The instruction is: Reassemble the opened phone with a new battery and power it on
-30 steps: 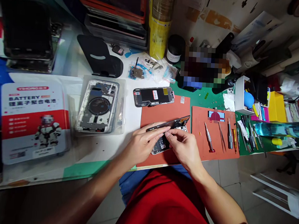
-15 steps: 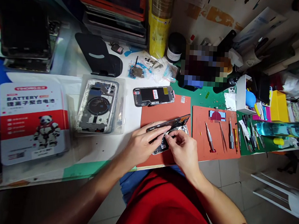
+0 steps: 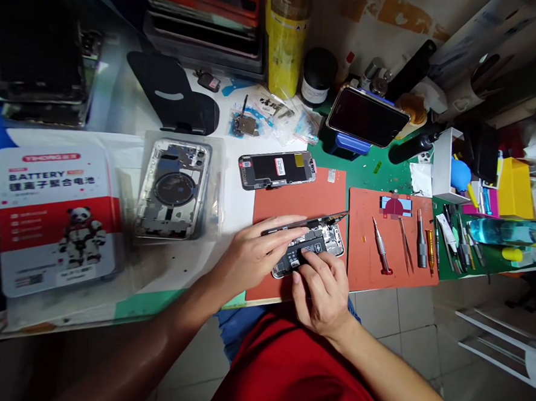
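Note:
My left hand point(image 3: 258, 248) is closed on a phone screen point(image 3: 310, 221), with fingers along both its faces. The screen stands tilted up at the far side of an opened phone body point(image 3: 335, 242). Inside that body a black battery point(image 3: 310, 250) and metal-covered parts show. My right hand point(image 3: 321, 285) is at the near edge of the phone, fingers bent and apart, with fingertips over the battery; nothing shows between thumb and fingers. Whether they touch the battery I cannot tell. The phone lies on an orange mat point(image 3: 272, 204).
Another screen assembly point(image 3: 276, 169) lies behind the phone. To the left are a phone housing point(image 3: 173, 188) and a battery box point(image 3: 58, 212). On the right mat lie a screwdriver point(image 3: 382, 247) and tweezers point(image 3: 407, 245). A phone point(image 3: 368, 117) stands on a blue holder.
My right hand has drawn back toward me from the phone's middle, and its pinched fingers have spread. More of the battery and inner parts shows. My left hand still keeps the screen tilted.

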A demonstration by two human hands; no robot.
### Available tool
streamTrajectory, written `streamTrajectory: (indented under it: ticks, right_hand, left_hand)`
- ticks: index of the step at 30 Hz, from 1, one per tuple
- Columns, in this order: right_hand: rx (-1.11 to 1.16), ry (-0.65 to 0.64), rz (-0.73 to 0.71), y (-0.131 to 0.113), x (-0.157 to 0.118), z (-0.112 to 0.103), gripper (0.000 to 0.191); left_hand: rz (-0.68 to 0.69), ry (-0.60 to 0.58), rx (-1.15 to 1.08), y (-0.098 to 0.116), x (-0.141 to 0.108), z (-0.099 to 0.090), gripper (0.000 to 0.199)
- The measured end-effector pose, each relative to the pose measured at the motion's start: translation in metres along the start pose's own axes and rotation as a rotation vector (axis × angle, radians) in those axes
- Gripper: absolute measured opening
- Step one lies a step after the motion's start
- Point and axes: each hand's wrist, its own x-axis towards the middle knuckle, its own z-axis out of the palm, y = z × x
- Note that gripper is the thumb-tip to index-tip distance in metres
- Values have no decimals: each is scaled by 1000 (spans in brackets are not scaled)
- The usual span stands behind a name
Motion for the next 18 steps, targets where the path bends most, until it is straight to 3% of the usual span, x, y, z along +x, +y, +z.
streamTrajectory:
  ticks: [18]
  right_hand:
    - [-105, -201, -15, 0, 12, -7, 16]
  left_hand:
    - [-52, 39, 41, 4, -1, 5, 37]
